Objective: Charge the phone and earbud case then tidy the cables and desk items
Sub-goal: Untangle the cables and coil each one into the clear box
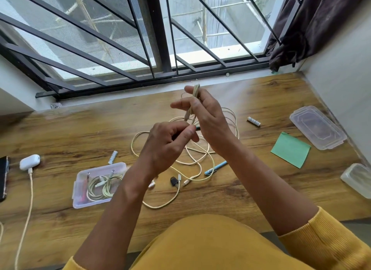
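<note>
Clear plastic rectangular tub [80,201] on the wooden bench [60,133] contains coiled pale cables [104,186]. Left hand [168,147] pinches, right hand [202,117] loosely grips, a looped cream cable [195,93].

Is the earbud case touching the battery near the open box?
Apart. The head view shows bare wood between the earbud case and the battery, which lies just above the box.
</note>
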Demonstrator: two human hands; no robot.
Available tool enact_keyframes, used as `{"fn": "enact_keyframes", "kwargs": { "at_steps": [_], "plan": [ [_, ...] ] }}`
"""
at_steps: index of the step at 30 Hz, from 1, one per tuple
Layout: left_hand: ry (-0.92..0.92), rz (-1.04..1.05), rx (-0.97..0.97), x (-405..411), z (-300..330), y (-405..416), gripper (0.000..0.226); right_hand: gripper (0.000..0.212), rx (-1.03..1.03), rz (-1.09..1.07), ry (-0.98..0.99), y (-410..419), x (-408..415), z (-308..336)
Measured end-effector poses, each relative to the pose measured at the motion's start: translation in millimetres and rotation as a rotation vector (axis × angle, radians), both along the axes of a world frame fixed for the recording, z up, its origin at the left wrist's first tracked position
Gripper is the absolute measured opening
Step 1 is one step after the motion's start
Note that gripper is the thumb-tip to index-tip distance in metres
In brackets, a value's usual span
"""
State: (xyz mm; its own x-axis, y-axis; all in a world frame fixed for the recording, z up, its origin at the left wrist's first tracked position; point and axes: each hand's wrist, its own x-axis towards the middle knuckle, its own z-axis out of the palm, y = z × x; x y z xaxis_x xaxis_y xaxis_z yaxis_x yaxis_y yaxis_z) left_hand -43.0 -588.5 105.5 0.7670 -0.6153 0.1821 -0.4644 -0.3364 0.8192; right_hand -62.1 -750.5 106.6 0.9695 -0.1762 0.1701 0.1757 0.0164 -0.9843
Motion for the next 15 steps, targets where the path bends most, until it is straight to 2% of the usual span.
{"fn": "enact_keyframes", "kwargs": {
  "at_steps": [5, 9, 15],
  "plan": [
    [-0.037, -0.049, 0.06, 17.4, 12.2, 12.0, 0.028, 0.031, -0.218, 0.077, 0.077, -1.2, -4.3, -16.5],
    [-0.118, 0.027, 0.044, 33.0, 22.1, 23.3, 0.033, 0.024, -0.13, 0.287, 0.127, -1.3, -14.6, -15.3],
    [-0.091, 0.072, -0.058, 47.3, 23.6, 32.9, 0.039, 0.046, -0.009, 0.513, 0.175, -1.7, -23.6, -7.6]
  ]
}}
